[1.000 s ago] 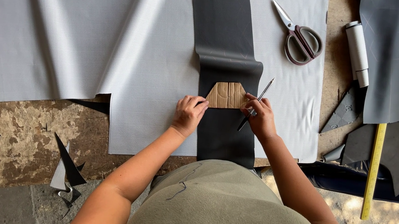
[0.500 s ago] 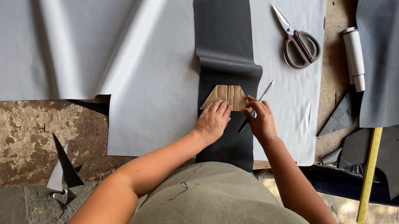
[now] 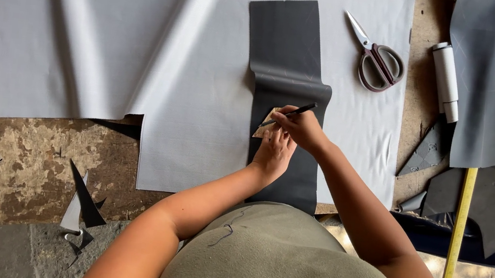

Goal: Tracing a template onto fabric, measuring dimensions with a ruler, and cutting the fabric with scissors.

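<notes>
Left hand (image 3: 274, 152) flat, pressing tan template (image 3: 265, 124) onto dark strip (image 3: 288, 68), right hand (image 3: 301, 127) pinched on black pen (image 3: 289, 114) at template's upper edge, scissors (image 3: 376, 57) well apart, bare grey sheet (image 3: 83, 28) leftward.

right hand (image 3: 301, 127) pens (image 3: 289, 114) along template (image 3: 265, 124) under left hand (image 3: 274, 150).

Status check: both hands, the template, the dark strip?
Left hand flat on tan template, pinning it to dark strip. Right hand grips black pen, tip at template's edge. Scissors lie apart on the grey sheet.
</notes>
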